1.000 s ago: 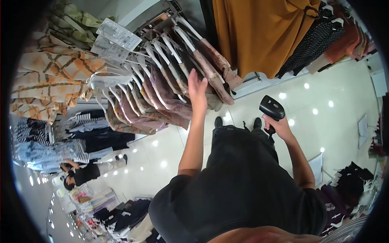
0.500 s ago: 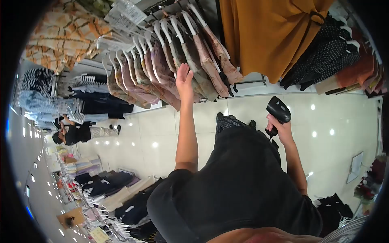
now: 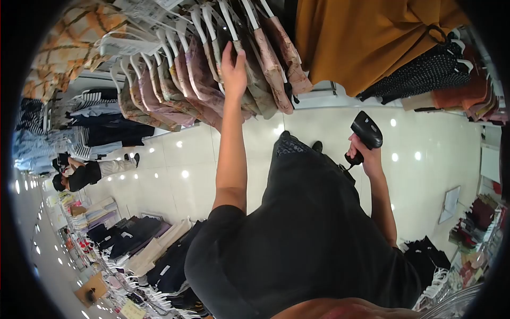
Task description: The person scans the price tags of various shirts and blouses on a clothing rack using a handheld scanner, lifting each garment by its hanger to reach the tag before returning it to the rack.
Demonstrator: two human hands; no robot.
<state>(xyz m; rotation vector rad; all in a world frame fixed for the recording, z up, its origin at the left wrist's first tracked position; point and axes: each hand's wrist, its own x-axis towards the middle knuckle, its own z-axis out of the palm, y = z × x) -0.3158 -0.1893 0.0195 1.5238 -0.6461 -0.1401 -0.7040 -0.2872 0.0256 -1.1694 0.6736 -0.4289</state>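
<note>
My left hand [image 3: 234, 72] reaches up to a row of hanging patterned garments [image 3: 199, 80]. Its fingers are apart, with the fingertips beside a white hanger [image 3: 227, 24] and overlapping the cloth in this view. These garments are pink, mauve and olive, each on a white plastic hanger. In my right hand [image 3: 364, 151] is a black handheld barcode scanner [image 3: 367, 130], gripped by its handle out to the right of my body, with its head pointing up and a cord at its base.
A mustard-brown garment [image 3: 366, 42] hangs right of the row, beside black dotted clothes [image 3: 425, 72]. At the left, a person [image 3: 85, 173] stands by another rack. Folded dark clothes [image 3: 133, 236] lie behind me on the left. Pale tiled floor [image 3: 175, 186] runs between the displays.
My left hand has moved up and forward to the hangers, its fingers now apart. The right hand still holds the barcode scanner. The whole view has shifted slightly.
</note>
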